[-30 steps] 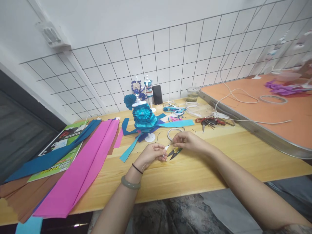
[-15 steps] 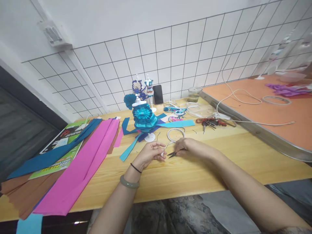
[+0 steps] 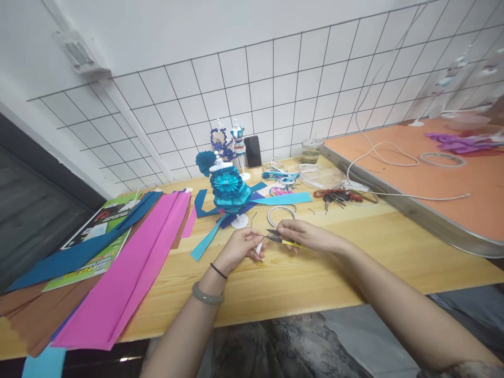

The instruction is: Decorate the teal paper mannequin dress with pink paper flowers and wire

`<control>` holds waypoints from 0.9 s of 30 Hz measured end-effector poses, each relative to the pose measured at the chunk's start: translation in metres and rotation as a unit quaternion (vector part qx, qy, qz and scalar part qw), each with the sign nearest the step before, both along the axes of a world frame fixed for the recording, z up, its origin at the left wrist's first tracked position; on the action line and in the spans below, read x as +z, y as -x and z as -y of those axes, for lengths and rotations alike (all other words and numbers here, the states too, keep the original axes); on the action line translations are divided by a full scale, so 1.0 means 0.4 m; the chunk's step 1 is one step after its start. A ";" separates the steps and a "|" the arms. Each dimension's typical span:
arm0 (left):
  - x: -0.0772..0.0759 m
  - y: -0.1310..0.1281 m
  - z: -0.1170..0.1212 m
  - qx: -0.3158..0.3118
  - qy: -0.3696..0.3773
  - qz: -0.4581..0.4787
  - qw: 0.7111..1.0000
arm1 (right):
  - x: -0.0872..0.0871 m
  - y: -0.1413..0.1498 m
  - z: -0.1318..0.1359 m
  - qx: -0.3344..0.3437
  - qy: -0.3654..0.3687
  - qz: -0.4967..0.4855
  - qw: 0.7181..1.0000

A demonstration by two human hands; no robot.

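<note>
My left hand (image 3: 244,242) pinches a small white strip (image 3: 259,247), which looks like tape, between thumb and fingers. In my right hand (image 3: 303,234) is a pair of small dark-bladed scissors (image 3: 274,236) with a yellow part below the fingers. The blades are spread and point left, their tips close to my left fingertips. Whether they touch the strip I cannot tell. Just behind my right hand lies a white ring-shaped roll of tape (image 3: 269,216). A miniature dress form in a pleated teal paper dress (image 3: 229,185) stands behind my left hand.
Pink crepe paper (image 3: 129,268), brown and blue sheets and a magazine (image 3: 84,233) cover the left side. Further back are two more dress forms, a phone (image 3: 252,151), paper scraps, a glass jar (image 3: 312,151) and keys (image 3: 336,197). An orange board (image 3: 397,181) lies right.
My right hand has turned and raised the scissors, so the blades now show spread beside my left fingertips. The white strip still hangs from my left hand. The view has shifted slightly.
</note>
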State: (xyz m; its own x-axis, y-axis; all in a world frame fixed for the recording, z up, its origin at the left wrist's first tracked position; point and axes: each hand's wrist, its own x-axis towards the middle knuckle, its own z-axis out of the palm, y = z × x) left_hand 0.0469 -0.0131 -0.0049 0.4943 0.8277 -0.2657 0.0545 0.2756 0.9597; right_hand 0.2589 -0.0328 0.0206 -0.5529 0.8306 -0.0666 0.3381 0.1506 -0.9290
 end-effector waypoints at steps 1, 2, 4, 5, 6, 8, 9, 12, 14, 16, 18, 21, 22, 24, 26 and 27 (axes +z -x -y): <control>0.001 -0.001 0.000 0.004 -0.004 0.001 1.000 | -0.005 0.008 -0.001 -0.005 0.006 -0.005 1.000; 0.000 -0.002 0.000 0.009 -0.007 0.002 1.000 | -0.009 0.015 -0.002 -0.011 0.006 -0.007 1.000; -0.001 -0.003 -0.001 0.019 -0.011 0.007 1.000 | -0.018 0.030 -0.006 -0.026 -0.016 -0.006 1.000; -0.002 -0.003 -0.001 0.019 -0.011 0.011 1.000 | -0.023 0.037 -0.008 -0.038 -0.034 -0.004 0.999; -0.003 -0.002 -0.001 0.014 -0.011 0.015 1.000 | -0.028 0.043 -0.010 -0.054 -0.055 -0.001 0.997; -0.004 -0.001 -0.001 0.001 -0.007 0.022 1.000 | -0.040 0.055 -0.014 -0.090 -0.090 0.010 0.992; -0.003 -0.001 0.000 -0.003 -0.005 0.025 1.000 | -0.046 0.060 -0.015 -0.101 -0.104 0.015 0.989; 0.001 -0.002 0.002 -0.001 0.002 0.024 1.000 | -0.061 0.070 -0.015 -0.100 -0.147 0.021 0.984; 0.002 -0.003 0.003 -0.001 0.006 0.027 1.000 | -0.069 0.074 -0.015 -0.090 -0.173 0.030 0.980; 0.000 -0.004 0.002 -0.006 0.009 0.031 0.999 | -0.074 0.076 -0.015 -0.090 -0.197 0.048 0.975; -0.004 -0.005 0.001 -0.011 0.011 0.033 0.999 | -0.079 0.077 -0.015 -0.095 -0.214 0.065 0.970; -0.011 -0.004 -0.002 -0.018 0.011 0.030 0.999 | -0.083 0.078 -0.016 -0.097 -0.214 0.067 0.970; -0.012 -0.004 -0.003 -0.020 0.011 0.029 0.999 | -0.084 0.078 -0.016 -0.097 -0.208 0.063 0.971; -0.015 -0.003 -0.004 -0.024 0.009 0.028 0.999 | -0.084 0.077 -0.017 -0.097 -0.200 0.058 0.973; -0.016 -0.002 -0.003 -0.025 0.006 0.028 0.999 | -0.084 0.077 -0.017 -0.090 -0.202 0.065 0.973; -0.016 -0.003 -0.003 -0.024 0.005 0.027 0.999 | -0.084 0.077 -0.017 -0.086 -0.209 0.070 0.972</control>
